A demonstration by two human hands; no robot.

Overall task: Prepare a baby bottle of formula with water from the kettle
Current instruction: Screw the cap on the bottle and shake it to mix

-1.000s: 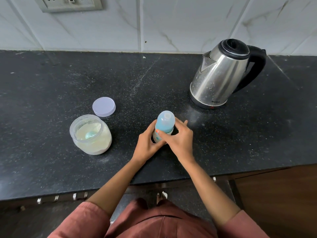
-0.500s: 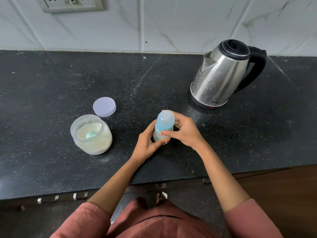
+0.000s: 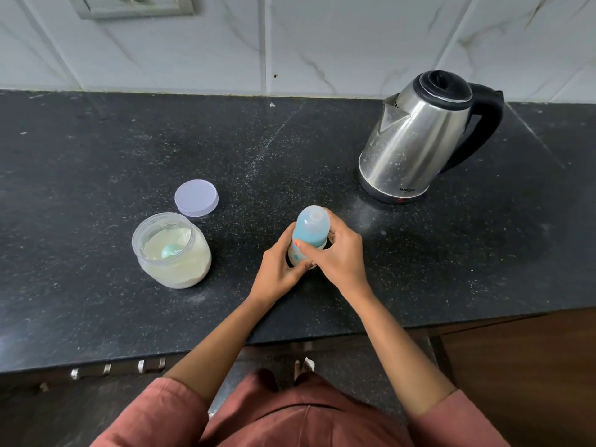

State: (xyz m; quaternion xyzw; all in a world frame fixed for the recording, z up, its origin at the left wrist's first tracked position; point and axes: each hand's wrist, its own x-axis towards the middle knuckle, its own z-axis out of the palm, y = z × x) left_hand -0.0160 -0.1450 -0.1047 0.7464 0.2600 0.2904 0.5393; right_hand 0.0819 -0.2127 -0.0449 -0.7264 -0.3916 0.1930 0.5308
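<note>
At left of centre an open jar of pale formula powder (image 3: 171,253) with a teal scoop (image 3: 170,251) inside stands on the black counter (image 3: 96,150), its lilac lid (image 3: 196,198) lying just behind it. At centre the baby bottle (image 3: 310,235) stands upright, the left hand (image 3: 278,269) gripping its lower body and the right hand (image 3: 338,256) curled round its capped top. The steel kettle (image 3: 416,140) sits at upper right, well apart.

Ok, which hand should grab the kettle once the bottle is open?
Probably the right hand: the kettle stands on that side with its handle turned rightward, while the left hand grips the bottle low and can steady it.
</note>
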